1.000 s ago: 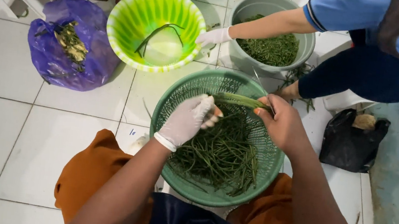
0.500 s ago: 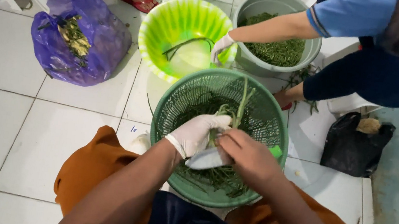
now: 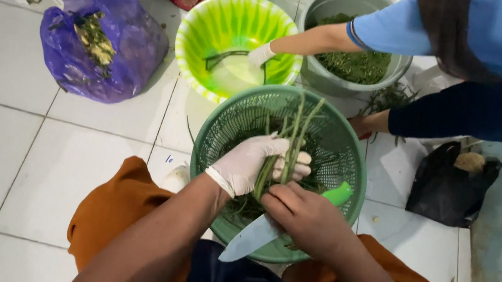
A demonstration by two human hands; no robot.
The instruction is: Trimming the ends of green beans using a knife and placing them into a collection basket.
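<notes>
Left hand [image 3: 251,163], gloved in white, is closing its grip around a bunch of long green beans [image 3: 293,133]; the fingers are wrapping the stalks fully, low on the bunch. The beans are standing nearly upright in the view, their long axis running from near to far, with the free ends fanning out beyond the glove toward the far rim of the basket. Right hand [image 3: 305,216], bare, is lying just near and right of the left, touching the near ends of the bunch; its grip is shut on a knife [image 3: 265,234] with a green handle, whose pale blade is pointing near and left, across the basket's near rim. The right hand is thus the nearer one to the cut ends, the left to the middle of the stalks.

Both hands are working over a green mesh basket [image 3: 339,145] on the tiled floor [image 3: 4,151]; it is holding a dark tangle of more beans. Just beyond it a bright green bowl [image 3: 201,22] is holding a few stalks and a pale patch, perhaps water, and another person's gloved hand [image 3: 261,54] is reaching into it. Far right, a grey tub [image 3: 315,79] is holding cut greens. Far left, a purple bag [image 3: 116,50] is holding scraps. Right, a black bag [image 3: 441,188] is sitting on the floor.
</notes>
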